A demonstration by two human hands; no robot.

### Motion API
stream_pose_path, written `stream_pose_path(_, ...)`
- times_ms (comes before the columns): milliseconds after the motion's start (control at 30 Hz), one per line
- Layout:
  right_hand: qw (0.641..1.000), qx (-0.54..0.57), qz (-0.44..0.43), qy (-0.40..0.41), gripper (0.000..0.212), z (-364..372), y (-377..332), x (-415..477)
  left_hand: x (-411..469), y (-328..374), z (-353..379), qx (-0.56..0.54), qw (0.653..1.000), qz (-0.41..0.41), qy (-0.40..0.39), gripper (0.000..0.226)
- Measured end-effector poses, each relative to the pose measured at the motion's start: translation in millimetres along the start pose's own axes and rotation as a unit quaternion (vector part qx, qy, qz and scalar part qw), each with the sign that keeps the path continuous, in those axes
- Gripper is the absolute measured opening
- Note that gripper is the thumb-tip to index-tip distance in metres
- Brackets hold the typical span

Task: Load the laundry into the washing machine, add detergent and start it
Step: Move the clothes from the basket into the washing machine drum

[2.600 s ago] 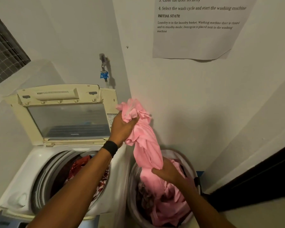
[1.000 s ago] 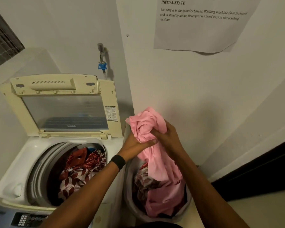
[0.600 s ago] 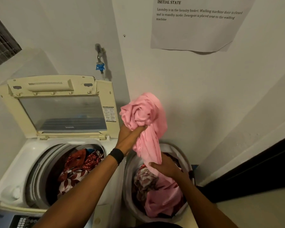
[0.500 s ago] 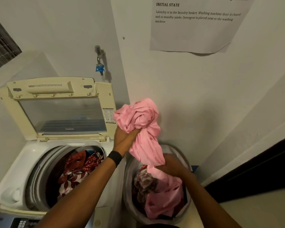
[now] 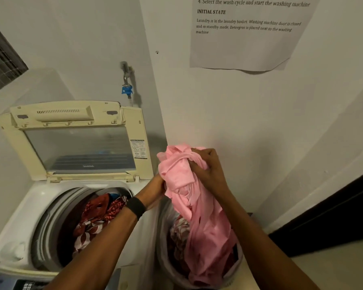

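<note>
One pink garment (image 5: 182, 170) held above the laundry basket (image 5: 160, 243)
Head view: right hand (image 5: 208, 168) clutches the bunched top, fingers curled; left hand (image 5: 156, 185) grips its left side, fingertips hidden; tail hangs into the basket beside the washing machine (image 5: 25, 210)

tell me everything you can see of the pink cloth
The pink cloth is plain, thin-looking fabric, wrinkled and twisted. Its top is gathered into a bunch above the basket. The right hand grips the bunch from the right. The left hand meets it from the left, fingers hidden behind it. The rest hangs in a long fold into the basket, its lower end piled beside patterned laundry.
</note>
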State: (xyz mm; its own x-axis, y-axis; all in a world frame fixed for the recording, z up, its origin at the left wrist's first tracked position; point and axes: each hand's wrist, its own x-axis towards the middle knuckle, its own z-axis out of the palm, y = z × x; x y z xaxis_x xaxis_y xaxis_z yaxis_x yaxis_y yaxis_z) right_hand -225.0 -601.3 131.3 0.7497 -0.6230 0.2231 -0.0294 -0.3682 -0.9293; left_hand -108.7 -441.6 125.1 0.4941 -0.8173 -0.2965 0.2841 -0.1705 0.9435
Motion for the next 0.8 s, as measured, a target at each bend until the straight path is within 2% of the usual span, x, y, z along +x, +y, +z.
stream_pose_path(67,1.0,0.026,0.017,0.001,0.044,3.6,3.1,-3.4,-2.4,0.4,-1.7,-0.032,0.999,-0.007,0.013,0.063)
stream_pose_path(133,0.996,0.069,0.05,-0.004,0.047,8.1,2.6,-3.3,-3.0,8.3,5.2,0.101,0.995,-0.025,-0.004,0.088)
stream_pose_path(200,0.993,0.087,0.072,-0.029,0.049,11.4,1.1,-0.7,-4.3,4.7,17.4,0.224,0.973,0.047,-0.009,0.089)
stream_pose_path(300,0.982,0.108,0.069,-0.137,0.03,1.6,-5.2,3.3,-1.2,-5.9,25.8,0.139,0.982,0.094,0.09,0.077)
stream_pose_path(367,0.972,0.136,0.071,-0.176,0.03,-13.8,-10.5,5.1,1.6,-6.0,24.8,0.088,0.981,0.11,0.135,0.071)
stream_pose_path(400,0.976,0.13,0.06,-0.165,0.035,-22.6,-10.7,4.0,3.9,-5.5,24.1,0.076,0.981,0.108,0.145,0.066)
stream_pose_path(467,0.994,0.074,0.028,-0.076,0.057,-30.8,-0.2,-4.8,8.8,-2.7,21.3,0.047,0.982,0.091,0.16,0.059)
stream_pose_path(500,0.997,0.055,0.038,-0.032,0.071,-31.6,8.2,-14.2,10.7,-1.4,20.0,0.034,0.983,0.086,0.16,0.059)
stream_pose_path(533,0.996,0.053,0.063,-0.021,0.085,-28.0,16.2,-27.0,12.1,0.6,19.0,0.023,0.984,0.083,0.158,0.06)
stream_pose_path(600,0.991,0.038,0.105,-0.079,0.104,-10.0,32.5,-54.1,13.6,3.1,20.5,0.023,0.984,0.085,0.156,0.06)
stream_pose_path(633,0.988,0.019,0.12,-0.099,0.106,1.4,42.6,-66.1,14.0,2.5,22.5,0.038,0.983,0.086,0.155,0.057)
stream_pose_path(733,0.986,0.004,0.157,-0.061,0.094,16.9,61.4,-75.8,13.4,-3.2,23.9,0.033,0.983,0.075,0.166,0.043)
stream_pose_path(800,0.986,-0.019,0.159,-0.056,0.094,12.1,66.9,-71.6,12.0,-8.2,19.6,0.016,0.981,0.068,0.181,0.043)
